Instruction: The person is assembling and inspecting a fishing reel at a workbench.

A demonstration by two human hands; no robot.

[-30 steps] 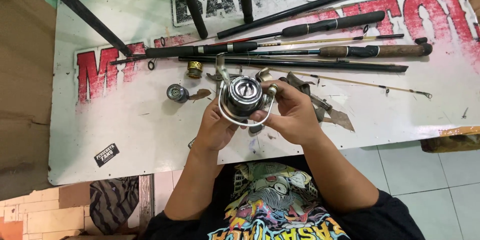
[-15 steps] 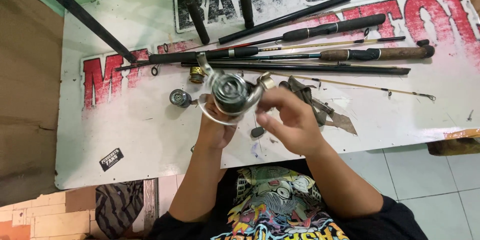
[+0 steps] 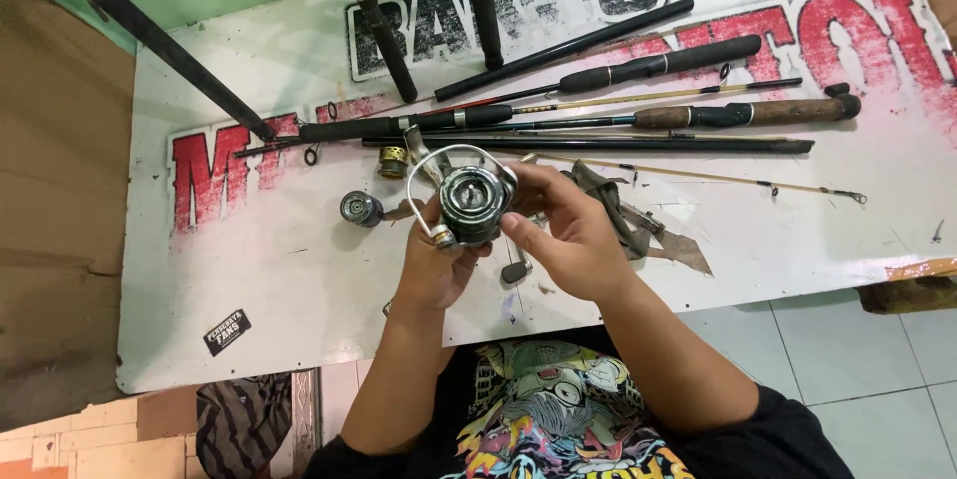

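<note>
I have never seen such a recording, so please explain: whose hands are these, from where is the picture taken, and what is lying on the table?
The single picture comes from a camera worn on the person's head, looking down. Both bare hands are that person's own. The left hand and right hand together hold a spinning fishing reel above a white table covered by a printed banner. Several fishing rods lie along the far side. A small spool and a brass-coloured part lie left of the reel.

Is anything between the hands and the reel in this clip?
Nothing visible. Both hands grip the reel directly above the table: left hand from below, right hand from the side. The spare spool lies apart to the left.
</note>
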